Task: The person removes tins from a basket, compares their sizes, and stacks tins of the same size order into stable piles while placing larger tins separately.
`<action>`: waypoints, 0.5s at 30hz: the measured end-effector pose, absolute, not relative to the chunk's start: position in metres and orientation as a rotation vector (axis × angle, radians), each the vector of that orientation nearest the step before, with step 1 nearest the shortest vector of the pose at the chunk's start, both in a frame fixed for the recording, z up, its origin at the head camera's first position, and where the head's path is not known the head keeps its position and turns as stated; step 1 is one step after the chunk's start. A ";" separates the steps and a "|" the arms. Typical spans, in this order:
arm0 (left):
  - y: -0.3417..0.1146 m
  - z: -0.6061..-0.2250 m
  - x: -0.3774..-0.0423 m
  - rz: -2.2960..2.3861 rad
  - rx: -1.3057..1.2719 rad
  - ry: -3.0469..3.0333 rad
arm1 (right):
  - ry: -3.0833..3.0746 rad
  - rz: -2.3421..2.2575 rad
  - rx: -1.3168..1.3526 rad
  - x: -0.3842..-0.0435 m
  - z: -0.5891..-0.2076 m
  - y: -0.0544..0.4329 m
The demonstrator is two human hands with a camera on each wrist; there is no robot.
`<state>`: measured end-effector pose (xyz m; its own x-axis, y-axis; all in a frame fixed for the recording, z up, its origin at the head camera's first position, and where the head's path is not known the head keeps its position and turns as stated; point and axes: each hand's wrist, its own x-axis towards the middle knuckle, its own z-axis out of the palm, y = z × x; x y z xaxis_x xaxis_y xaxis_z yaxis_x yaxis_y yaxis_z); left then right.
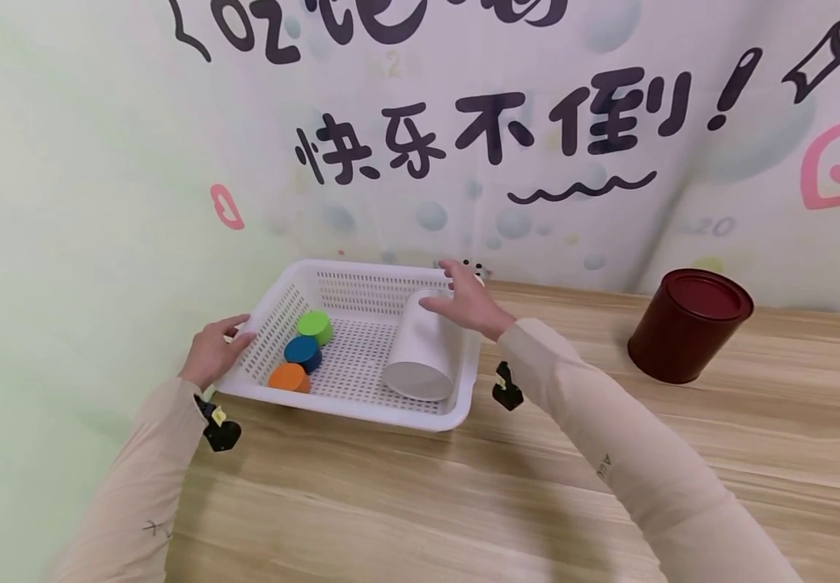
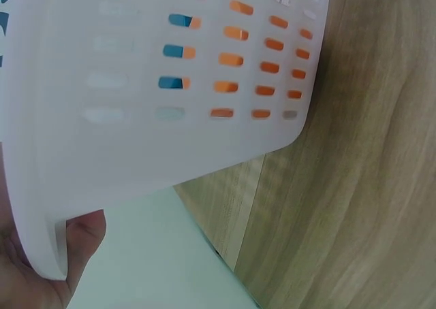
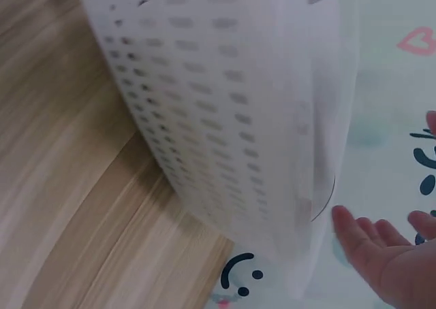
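Observation:
A white perforated plastic basket (image 1: 383,414) sits on the table against the wall. Its left rim is gripped by my left hand (image 1: 210,350); in the left wrist view a fingertip (image 2: 88,231) shows under the lip. Inside, along the left wall, are a green round block (image 1: 316,326), a blue one (image 1: 303,353) and an orange one (image 1: 289,377). A white cylinder (image 1: 422,348) lies on its side at the basket's right end. Over the far right corner, beside the cylinder, my right hand (image 1: 469,303) has its fingers spread and holds nothing.
A dark red lidded can (image 1: 689,328) stands on the wooden table (image 1: 362,502) to the right. Behind the basket hangs a printed cloth (image 1: 391,219) with lettering. A pale green wall (image 1: 99,243) borders the left side.

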<state>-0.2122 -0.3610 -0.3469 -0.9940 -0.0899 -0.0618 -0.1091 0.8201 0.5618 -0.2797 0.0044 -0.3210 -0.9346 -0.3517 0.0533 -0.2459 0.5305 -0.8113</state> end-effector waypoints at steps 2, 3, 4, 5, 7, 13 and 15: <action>-0.361 -0.347 -0.212 0.916 -0.167 2.964 | 2.627 -1.375 -0.456 -0.283 -0.322 0.002; -0.360 -0.347 -0.212 0.917 -0.166 2.964 | 2.620 -1.374 -0.428 -0.284 -0.322 0.000; -0.359 -0.347 -0.212 0.919 -0.167 2.962 | 2.617 -1.370 -0.398 -0.285 -0.322 -0.001; -0.359 -0.347 -0.212 0.922 -0.166 2.961 | 2.614 -1.372 -0.372 -0.286 -0.323 -0.001; -0.359 -0.347 -0.212 0.925 -0.164 2.959 | 2.609 -1.371 -0.337 -0.289 -0.324 -0.003; -0.359 -0.347 -0.211 0.917 -0.154 2.970 | 2.575 -1.344 -0.279 -0.295 -0.324 -0.010; -0.359 -0.347 -0.211 0.907 -0.148 2.982 | 2.562 -1.338 -0.264 -0.297 -0.323 -0.011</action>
<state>-0.2108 -0.3594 -0.3467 -0.9953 -0.0847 -0.0480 -0.0970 0.8264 0.5546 -0.2968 -0.0106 -0.3229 -0.9552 -0.2676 -0.1263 -0.0493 0.5648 -0.8237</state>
